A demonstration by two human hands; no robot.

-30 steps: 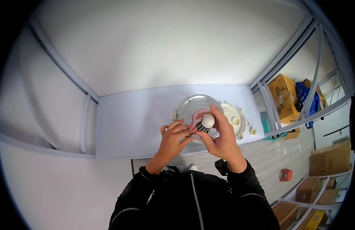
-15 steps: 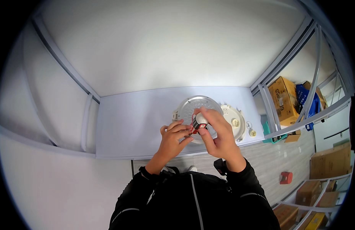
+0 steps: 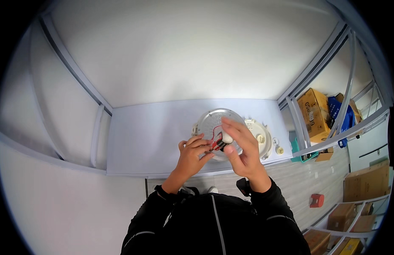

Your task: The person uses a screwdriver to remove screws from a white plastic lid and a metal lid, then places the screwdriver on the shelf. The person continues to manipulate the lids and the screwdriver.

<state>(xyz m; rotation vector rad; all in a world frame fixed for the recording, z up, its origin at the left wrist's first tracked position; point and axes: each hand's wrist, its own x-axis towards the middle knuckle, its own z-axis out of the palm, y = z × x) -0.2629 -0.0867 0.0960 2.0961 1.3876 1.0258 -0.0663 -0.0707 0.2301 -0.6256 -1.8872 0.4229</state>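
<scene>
Above the bench (image 3: 150, 136), toward three o'clock, the right hand (image 3: 246, 156) has its grip around a white-ended cylinder (image 3: 227, 137), which should be light, stiff and best held mid-barrel, while the left hand (image 3: 190, 155) apparently pinches its red end.

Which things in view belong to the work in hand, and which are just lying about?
Seemingly in the work:
- black-and-white roundish piece, held
- red wire
- clear round cover
- round white base, likely

Seemingly lying about:
- red stool
- blue bag
- cardboard box
</scene>
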